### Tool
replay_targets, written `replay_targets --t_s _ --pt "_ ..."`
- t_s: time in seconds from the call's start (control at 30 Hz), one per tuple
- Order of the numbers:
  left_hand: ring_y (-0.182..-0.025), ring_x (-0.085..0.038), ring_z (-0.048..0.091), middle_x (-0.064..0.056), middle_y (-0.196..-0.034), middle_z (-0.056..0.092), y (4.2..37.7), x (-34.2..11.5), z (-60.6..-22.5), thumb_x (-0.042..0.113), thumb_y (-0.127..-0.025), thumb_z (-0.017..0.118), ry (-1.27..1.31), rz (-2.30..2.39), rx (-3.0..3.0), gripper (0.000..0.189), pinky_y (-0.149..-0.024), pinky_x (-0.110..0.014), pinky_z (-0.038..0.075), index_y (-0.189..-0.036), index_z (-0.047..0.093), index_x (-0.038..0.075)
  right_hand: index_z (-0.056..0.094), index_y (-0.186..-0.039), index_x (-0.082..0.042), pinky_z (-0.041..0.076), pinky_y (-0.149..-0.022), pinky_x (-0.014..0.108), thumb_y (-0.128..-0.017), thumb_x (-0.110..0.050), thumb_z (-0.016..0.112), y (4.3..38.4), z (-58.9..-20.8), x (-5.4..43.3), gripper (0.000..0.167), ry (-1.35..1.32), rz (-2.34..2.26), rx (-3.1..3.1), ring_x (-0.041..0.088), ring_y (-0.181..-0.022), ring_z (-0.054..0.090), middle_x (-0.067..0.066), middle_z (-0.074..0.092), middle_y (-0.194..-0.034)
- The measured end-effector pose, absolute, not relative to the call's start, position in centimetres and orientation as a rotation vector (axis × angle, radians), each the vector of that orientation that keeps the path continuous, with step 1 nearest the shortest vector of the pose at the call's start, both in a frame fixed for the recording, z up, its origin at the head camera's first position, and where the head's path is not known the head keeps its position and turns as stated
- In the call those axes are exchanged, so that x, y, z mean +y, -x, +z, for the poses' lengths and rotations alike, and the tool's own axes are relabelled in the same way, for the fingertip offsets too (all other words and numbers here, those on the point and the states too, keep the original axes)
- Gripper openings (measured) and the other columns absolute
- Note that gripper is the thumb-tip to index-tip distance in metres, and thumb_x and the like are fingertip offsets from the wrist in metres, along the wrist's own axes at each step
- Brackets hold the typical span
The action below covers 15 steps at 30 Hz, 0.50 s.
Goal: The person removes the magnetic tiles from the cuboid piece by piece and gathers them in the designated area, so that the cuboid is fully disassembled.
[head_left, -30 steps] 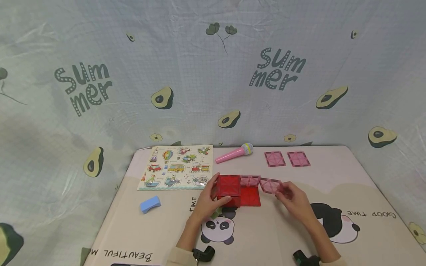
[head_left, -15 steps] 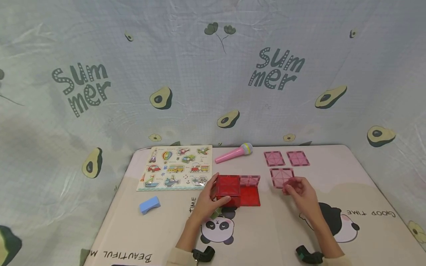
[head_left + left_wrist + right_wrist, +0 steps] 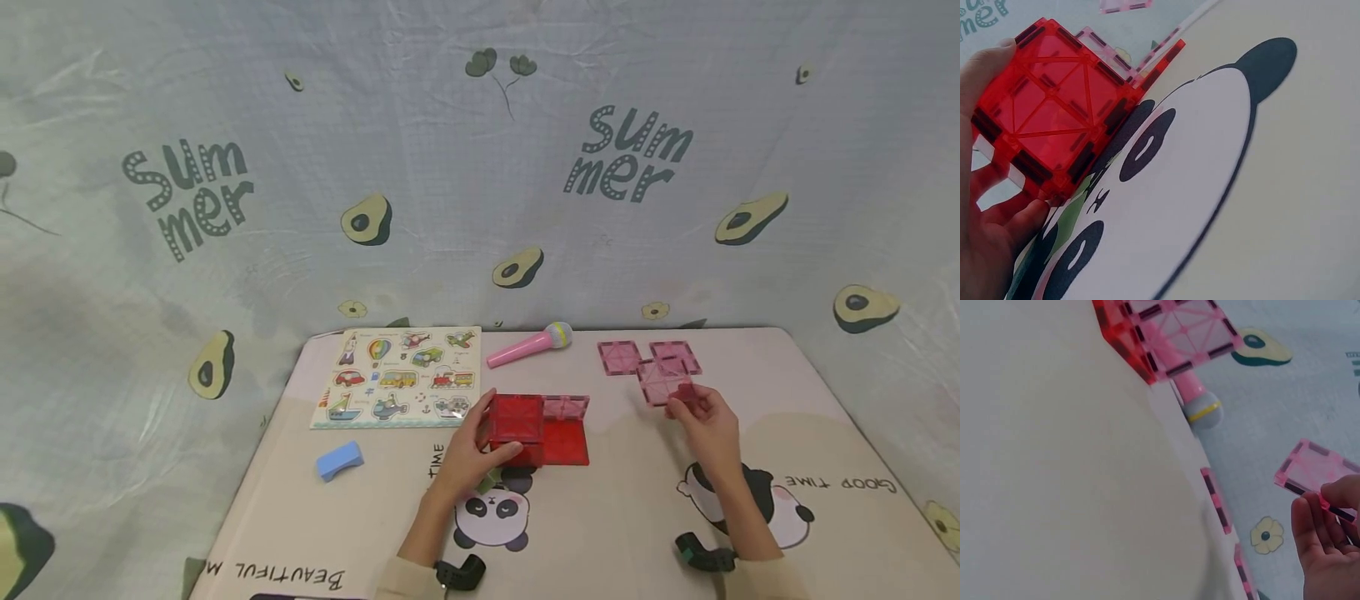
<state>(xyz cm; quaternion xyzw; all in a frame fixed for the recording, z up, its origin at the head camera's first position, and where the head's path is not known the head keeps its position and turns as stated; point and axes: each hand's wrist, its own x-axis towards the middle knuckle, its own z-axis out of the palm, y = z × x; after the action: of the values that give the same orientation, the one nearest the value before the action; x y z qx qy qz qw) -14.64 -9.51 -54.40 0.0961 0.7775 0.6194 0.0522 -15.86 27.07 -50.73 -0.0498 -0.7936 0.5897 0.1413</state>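
Note:
My left hand point(image 3: 467, 460) grips a cube of red magnetic tiles point(image 3: 516, 418) at its left side, thumb across the front; the left wrist view shows fingers around its edges. A red tile point(image 3: 566, 443) lies flat to the cube's right, with a pink tile point(image 3: 567, 407) upright along its far edge. To the right, my right hand point(image 3: 707, 427) pinches a square pink magnetic tile point(image 3: 660, 383) by its near right corner. In the right wrist view this held tile point(image 3: 1313, 467) is tilted and raised off the table.
Two pink tiles point(image 3: 619, 358) lie at the back right, one partly behind the held tile. A pink toy microphone point(image 3: 528, 346) and a vehicle puzzle board point(image 3: 397, 379) are at the back. A blue block point(image 3: 340, 461) sits left. A patterned curtain point(image 3: 435, 167) hangs behind.
My right hand has carried the pink tile away from the upright pink tile, rightward and back towards the two loose tiles. My left hand stays on the red cube.

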Motion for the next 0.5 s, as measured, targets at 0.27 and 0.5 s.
replay_targets --t_s 0.27,0.5 --pt "-0.136 -0.029 0.052 -0.003 -0.152 0.047 14.6 -9.5 -54.3 0.037 -0.084 0.078 -0.295 1.875 2.372 0.091 -0.103 -0.041 0.054 -0.159 0.026 0.028 0.059 -0.11 -0.011 0.056 -0.07 0.007 -0.096 -0.012 0.066 18.0 -50.0 28.9 0.016 0.393 1.775 -2.087 -0.004 -0.07 0.066 -0.015 0.065 -0.084" --pt "-0.136 -0.029 0.053 -0.004 -0.152 0.047 14.6 -9.5 -54.3 0.037 -0.085 0.078 -0.3 1.883 2.364 0.089 -0.103 -0.041 0.054 -0.157 0.027 0.035 0.059 -0.101 -0.012 0.057 -0.065 0.01 -0.093 -0.001 0.067 19.7 -49.6 30.6 0.015 0.442 1.879 -1.825 0.0 -0.066 0.067 -0.008 0.064 -0.082"
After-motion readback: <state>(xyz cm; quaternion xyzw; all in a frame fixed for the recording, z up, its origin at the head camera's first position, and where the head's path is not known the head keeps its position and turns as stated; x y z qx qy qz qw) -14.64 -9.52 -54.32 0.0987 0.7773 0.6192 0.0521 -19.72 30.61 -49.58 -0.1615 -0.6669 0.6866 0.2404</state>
